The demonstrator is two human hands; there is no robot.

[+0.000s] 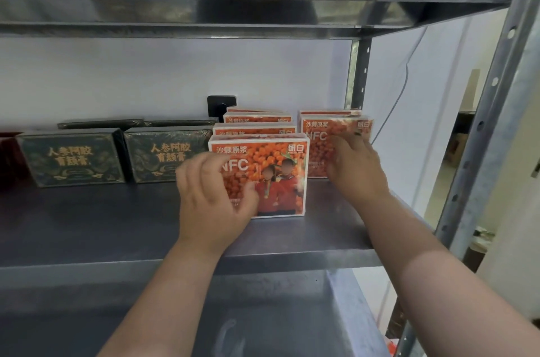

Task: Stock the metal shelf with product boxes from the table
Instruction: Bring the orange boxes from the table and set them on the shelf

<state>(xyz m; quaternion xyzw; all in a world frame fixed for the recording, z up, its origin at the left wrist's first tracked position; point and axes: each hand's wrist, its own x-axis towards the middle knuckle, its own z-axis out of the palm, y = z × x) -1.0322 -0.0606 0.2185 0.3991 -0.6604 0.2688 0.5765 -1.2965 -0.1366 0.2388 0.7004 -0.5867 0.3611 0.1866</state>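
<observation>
1. At the near edge of the metal shelf [87, 225], both forearms reach in over the front lip. No table is in view.
2. Left hand [210, 199]: this is the nearer hand. It lies against the left part of the front orange box [277, 181]. The thumb is laid on the printed face and the fingers are bent at the box's left edge. The fingertips are hidden and blurred, so I cannot tell whether they clasp the side or merely rest on it.
3. Front orange box: it stands upright on the board, broad face toward the person, long axis running left to right across the shelf. It heads the left-hand file of like boxes.
4. Right hand [353, 169]: this one is further in and just right of the front box. Its spread, fairly straight fingers are pressed on the face of the right-row orange box [318, 149]. It holds nothing.
5. Governing relation, as a judgement: the front box stands forward of the right-row box. Squaring the two fronts would therefore call for a push straight back, across the box's long axis, and the left hand is better placed to give it.
6. Further back, more orange boxes stand in file behind each front one.
7. Left of the files, dark green boxes [73, 158] stand facing out.
8. A black wall fitting [221, 105] shows on the wall behind the shelf.
</observation>
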